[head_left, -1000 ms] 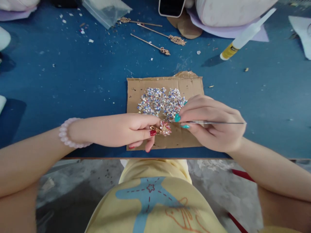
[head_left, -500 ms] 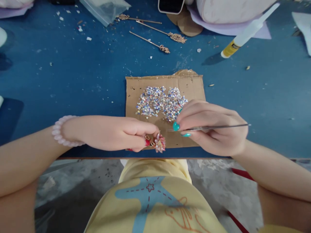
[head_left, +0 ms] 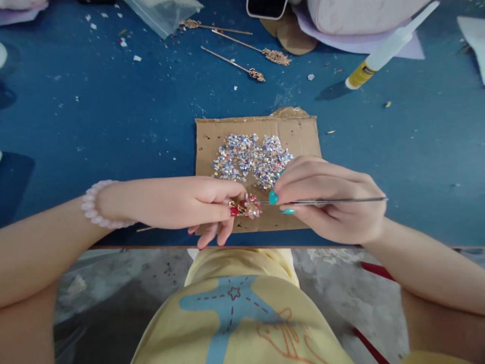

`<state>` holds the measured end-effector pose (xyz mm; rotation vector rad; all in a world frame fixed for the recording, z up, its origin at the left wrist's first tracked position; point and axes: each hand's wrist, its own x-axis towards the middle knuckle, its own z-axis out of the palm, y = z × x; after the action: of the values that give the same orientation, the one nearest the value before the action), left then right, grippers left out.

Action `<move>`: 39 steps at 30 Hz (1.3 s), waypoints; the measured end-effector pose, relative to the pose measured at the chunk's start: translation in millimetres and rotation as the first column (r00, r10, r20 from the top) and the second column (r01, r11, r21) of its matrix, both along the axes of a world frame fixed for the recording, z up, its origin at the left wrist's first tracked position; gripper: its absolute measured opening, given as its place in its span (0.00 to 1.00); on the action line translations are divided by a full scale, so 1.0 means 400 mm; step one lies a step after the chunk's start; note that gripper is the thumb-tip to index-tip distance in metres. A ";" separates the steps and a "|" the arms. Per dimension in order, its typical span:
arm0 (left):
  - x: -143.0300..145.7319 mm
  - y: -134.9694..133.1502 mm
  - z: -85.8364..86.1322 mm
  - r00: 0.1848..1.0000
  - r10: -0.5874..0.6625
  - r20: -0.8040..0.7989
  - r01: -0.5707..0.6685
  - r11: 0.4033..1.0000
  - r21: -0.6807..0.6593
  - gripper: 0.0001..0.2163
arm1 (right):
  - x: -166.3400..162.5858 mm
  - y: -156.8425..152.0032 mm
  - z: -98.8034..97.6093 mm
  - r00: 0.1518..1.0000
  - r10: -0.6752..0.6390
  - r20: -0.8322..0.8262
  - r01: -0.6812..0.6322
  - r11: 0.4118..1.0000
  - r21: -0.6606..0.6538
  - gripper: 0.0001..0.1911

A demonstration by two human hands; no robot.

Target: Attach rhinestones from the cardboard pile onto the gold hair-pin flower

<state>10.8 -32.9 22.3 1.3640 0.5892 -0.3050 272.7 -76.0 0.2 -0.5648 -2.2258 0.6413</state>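
Note:
My left hand (head_left: pixel 189 202) pinches a hair stick by its gold head, which carries a pink, sparkling flower ornament (head_left: pixel 253 206). Part of its thin stem shows below my wrist. Between the thumb and fingers of my right hand (head_left: pixel 333 202) lies a pair of slim metal tweezers (head_left: pixel 326 201), tips pointing left at the flower. The tips seem to meet the petals; whether they grip a piece is too small to tell. Behind both hands, small shiny multicoloured chips (head_left: pixel 253 156) lie spread on a cardboard sheet (head_left: pixel 303 136).
Three gold hair sticks (head_left: pixel 235 63) lie at the back of the blue table (head_left: pixel 113 111). A glue bottle with a yellow label (head_left: pixel 359 76) stands at right. Beyond are a plastic bag (head_left: pixel 162 15), a phone (head_left: pixel 266 7) and a pale pouch (head_left: pixel 364 17).
My left hand has turned and raised the flower slightly towards the tweezers, and its lower fingers have uncurled. The tweezers' tips now reach the flower; before, a small gap lay between them.

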 end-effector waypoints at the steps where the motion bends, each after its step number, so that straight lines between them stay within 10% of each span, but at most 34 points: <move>1: 0.000 -0.001 -0.002 1.000 0.023 0.006 -0.023 1.000 -0.010 0.07 | 0.000 0.000 -0.001 1.000 -0.009 0.004 0.009 1.000 0.010 0.08; 39: 0.014 0.001 -0.006 0.995 0.074 -0.065 -0.076 0.997 -0.024 0.11 | -0.007 0.005 -0.031 0.997 -0.045 0.062 0.040 0.996 0.076 0.06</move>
<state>16.3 -32.5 19.8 1.3072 0.6859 -0.2956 269.9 -73.9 -12.1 -0.6004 -2.2802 0.5230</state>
